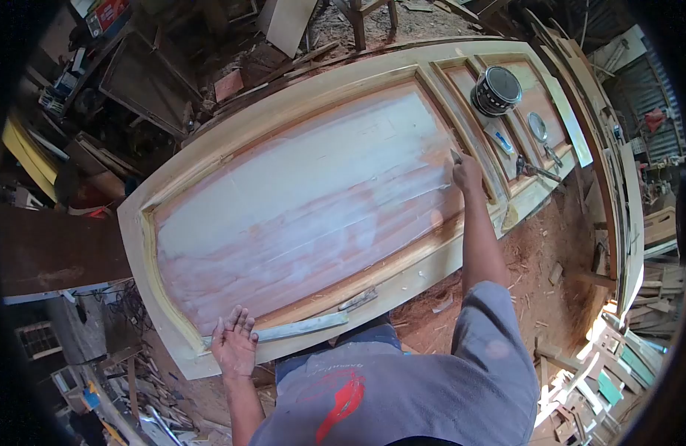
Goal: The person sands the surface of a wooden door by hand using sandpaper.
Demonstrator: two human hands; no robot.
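A large wooden door point(343, 195) with raised moulding lies flat in front of me, its main panel smeared with whitish filler over reddish wood. My right hand point(467, 175) is closed round a small putty knife point(456, 157) at the far right end of that panel; mostly its thin tip shows. At the near left edge of the door, my left hand point(235, 346) is palm up with its fingers apart, holding nothing. Beside it, a long whitish strip point(302, 327) and a short grey, worn piece point(358, 299) lie along the door's near frame.
On the door's right part stand a dark paint can point(496, 91), a blue-and-white tube point(499, 138), a round lid point(537, 126) and a dark-handled tool point(536, 171). Long boards point(592, 134) lean at the right. Wood scraps and shavings cover the floor point(536, 260).
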